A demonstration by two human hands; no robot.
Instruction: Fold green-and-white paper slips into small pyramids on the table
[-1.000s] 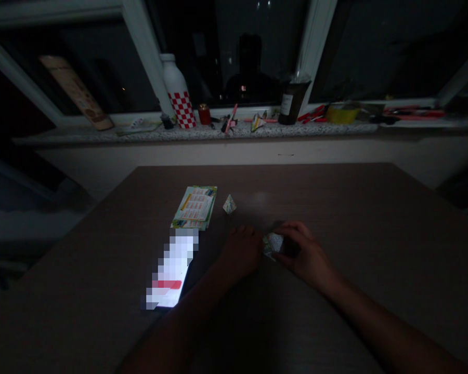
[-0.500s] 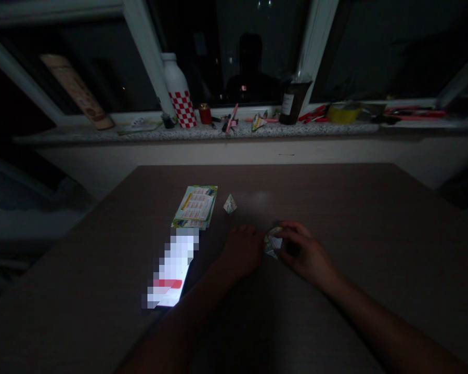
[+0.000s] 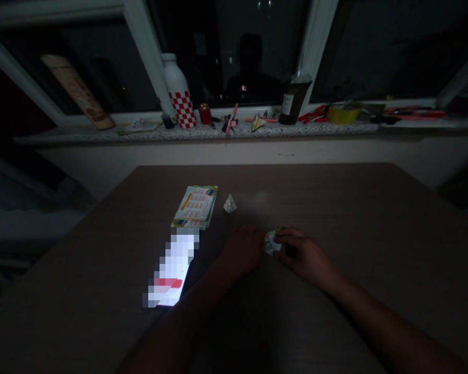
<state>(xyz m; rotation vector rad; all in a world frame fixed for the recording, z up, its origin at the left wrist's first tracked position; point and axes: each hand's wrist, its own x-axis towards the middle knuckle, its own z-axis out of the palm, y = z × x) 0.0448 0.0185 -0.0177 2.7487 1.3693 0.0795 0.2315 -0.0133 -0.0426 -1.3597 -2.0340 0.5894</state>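
Observation:
Between my hands, just above the table, is a small piece of folded printed paper [image 3: 272, 242], green and white with creases. My right hand [image 3: 306, 257] has its thumb and fingers closed on the paper's right side. My left hand [image 3: 243, 250], dark in shadow, is curled at the paper's left edge; its thumb is hidden. Farther off, a small pointed folded paper piece [image 3: 230, 204] stands on the table. To its left lies a stack of printed cards [image 3: 197, 203].
A lit phone [image 3: 175, 267] lies beside my left forearm on the brown table [image 3: 335, 202]. On the granite windowsill [image 3: 214, 133] stand a red-checked white bottle [image 3: 179, 93], a tall tan canister [image 3: 78, 93], a dark pouch [image 3: 292, 104] and several small things.
The fingers of my right hand have come down and shifted over the folded paper, and the paper looks flatter. My left hand has barely moved.

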